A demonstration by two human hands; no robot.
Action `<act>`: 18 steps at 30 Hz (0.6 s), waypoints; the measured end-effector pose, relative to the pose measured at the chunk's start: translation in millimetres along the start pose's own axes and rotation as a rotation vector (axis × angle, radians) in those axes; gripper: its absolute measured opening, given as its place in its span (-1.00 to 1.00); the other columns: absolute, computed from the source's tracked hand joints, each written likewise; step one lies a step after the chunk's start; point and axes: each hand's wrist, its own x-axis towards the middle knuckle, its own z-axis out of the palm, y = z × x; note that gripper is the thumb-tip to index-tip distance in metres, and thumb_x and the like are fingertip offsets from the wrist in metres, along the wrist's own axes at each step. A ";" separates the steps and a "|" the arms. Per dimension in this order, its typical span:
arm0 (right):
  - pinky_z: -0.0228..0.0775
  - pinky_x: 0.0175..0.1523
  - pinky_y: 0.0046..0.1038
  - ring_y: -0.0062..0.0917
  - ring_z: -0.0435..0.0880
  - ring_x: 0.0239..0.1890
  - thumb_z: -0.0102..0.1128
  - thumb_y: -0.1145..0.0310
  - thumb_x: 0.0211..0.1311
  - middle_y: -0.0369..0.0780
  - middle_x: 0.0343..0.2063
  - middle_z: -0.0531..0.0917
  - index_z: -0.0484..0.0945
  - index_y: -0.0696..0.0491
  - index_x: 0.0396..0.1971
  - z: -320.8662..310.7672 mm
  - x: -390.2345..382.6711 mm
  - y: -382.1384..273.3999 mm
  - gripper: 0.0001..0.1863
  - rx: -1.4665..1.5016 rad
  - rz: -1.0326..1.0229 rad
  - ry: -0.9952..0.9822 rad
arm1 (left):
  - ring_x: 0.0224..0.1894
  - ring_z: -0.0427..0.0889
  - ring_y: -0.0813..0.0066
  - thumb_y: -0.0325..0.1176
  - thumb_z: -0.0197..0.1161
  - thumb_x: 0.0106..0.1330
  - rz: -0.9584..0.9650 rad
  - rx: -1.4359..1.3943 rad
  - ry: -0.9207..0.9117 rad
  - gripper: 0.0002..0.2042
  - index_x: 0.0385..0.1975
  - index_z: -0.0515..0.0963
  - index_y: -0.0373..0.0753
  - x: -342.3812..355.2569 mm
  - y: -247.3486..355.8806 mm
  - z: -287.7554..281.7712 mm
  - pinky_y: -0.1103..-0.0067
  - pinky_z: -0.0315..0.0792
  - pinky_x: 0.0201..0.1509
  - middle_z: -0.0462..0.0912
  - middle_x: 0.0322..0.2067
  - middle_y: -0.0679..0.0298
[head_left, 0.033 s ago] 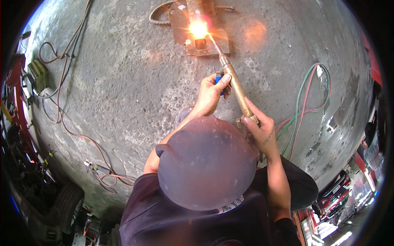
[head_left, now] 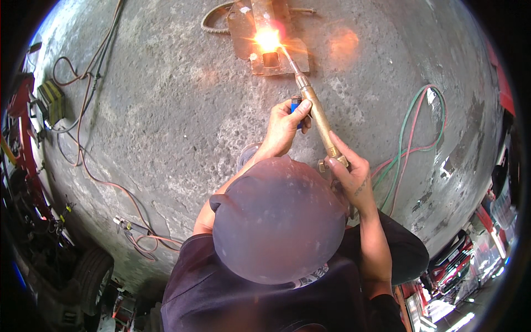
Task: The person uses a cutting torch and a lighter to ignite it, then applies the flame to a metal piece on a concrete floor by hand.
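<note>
My right hand grips the valve end of a brass gas torch, thumb and fingers at the fittings. The torch slants up and to the left, and its thin tip ends in a bright flame. Glare hides the exact spot where the flame meets the rusty metal piece, a plate with a square opening. My left hand is closed on a blue lighter, its thumb against the torch's barrel.
Green and red hoses loop on the concrete floor to the right. A cord runs down the left, near a yellow-and-black striped block. An air tool lies lower left, above a tire. A braided loop lies beside the metal.
</note>
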 end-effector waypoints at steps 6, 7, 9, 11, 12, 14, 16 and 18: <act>0.35 -0.40 -0.65 -0.79 0.48 -0.50 0.25 0.42 0.36 -0.42 -0.41 0.60 0.46 0.00 0.39 0.7 0.0 -3.1 -0.42 -0.001 0.005 -0.001 | -0.53 0.50 0.62 -0.19 0.28 0.49 0.010 -0.006 -0.005 -0.75 -0.31 0.59 -0.26 -0.5 0.5 0.5 0.61 0.35 -0.44 0.59 -0.56 0.34; 0.36 -0.39 -0.65 -0.79 0.48 -0.50 0.25 0.42 0.36 -0.42 -0.41 0.60 0.46 0.00 0.39 0.7 0.0 -3.3 -0.42 -0.005 0.005 -0.001 | -0.53 0.50 0.62 -0.19 0.28 0.49 0.010 -0.006 -0.005 -0.75 -0.31 0.59 -0.26 -0.6 0.6 0.5 0.61 0.35 -0.44 0.59 -0.56 0.34; 0.36 -0.39 -0.64 -0.79 0.48 -0.49 0.25 0.42 0.35 -0.41 -0.40 0.61 0.46 0.01 0.39 0.8 0.3 -3.0 -0.42 -0.008 0.003 -0.001 | -0.53 0.50 0.62 -0.19 0.29 0.49 0.009 0.000 0.004 -0.75 -0.31 0.59 -0.27 -0.8 0.6 0.2 0.62 0.35 -0.43 0.59 -0.55 0.34; 0.37 -0.38 -0.64 -0.79 0.48 -0.49 0.25 0.42 0.35 -0.41 -0.39 0.61 0.46 0.01 0.39 0.8 0.4 -1.6 -0.42 -0.008 0.002 0.001 | -0.53 0.50 0.63 -0.19 0.29 0.49 0.007 0.004 0.005 -0.75 -0.31 0.60 -0.27 -0.4 0.0 0.1 0.62 0.35 -0.43 0.59 -0.55 0.35; 0.37 -0.38 -0.64 -0.79 0.48 -0.49 0.25 0.43 0.35 -0.40 -0.37 0.62 0.46 0.01 0.39 1.0 0.5 -0.3 -0.42 -0.003 -0.006 0.009 | -0.52 0.50 0.63 -0.19 0.29 0.49 0.006 0.009 0.007 -0.75 -0.31 0.60 -0.27 -0.2 -0.2 0.0 0.62 0.35 -0.43 0.59 -0.55 0.35; 0.37 -0.37 -0.64 -0.79 0.48 -0.48 0.24 0.43 0.35 -0.40 -0.36 0.63 0.46 0.02 0.39 1.3 0.9 1.7 -0.42 0.003 -0.014 0.015 | -0.52 0.50 0.63 -0.19 0.29 0.49 0.003 0.013 0.007 -0.75 -0.31 0.60 -0.27 -0.6 0.4 0.4 0.62 0.35 -0.43 0.59 -0.55 0.35; 0.38 -0.36 -0.65 -0.79 0.48 -0.47 0.23 0.44 0.35 -0.39 -0.34 0.63 0.46 0.02 0.38 1.6 1.1 2.1 -0.42 -0.001 -0.026 0.020 | -0.52 0.50 0.63 -0.19 0.29 0.49 0.001 0.017 0.007 -0.75 -0.31 0.60 -0.27 -0.4 -0.1 -0.1 0.62 0.35 -0.43 0.59 -0.55 0.35; 0.38 -0.36 -0.65 -0.79 0.48 -0.46 0.23 0.45 0.34 -0.39 -0.34 0.63 0.46 0.02 0.38 0.9 0.9 -0.2 -0.42 0.003 -0.013 0.009 | -0.52 0.50 0.63 -0.20 0.28 0.49 0.011 0.002 -0.004 -0.75 -0.31 0.60 -0.27 0.5 -2.3 -1.7 0.61 0.35 -0.43 0.59 -0.55 0.35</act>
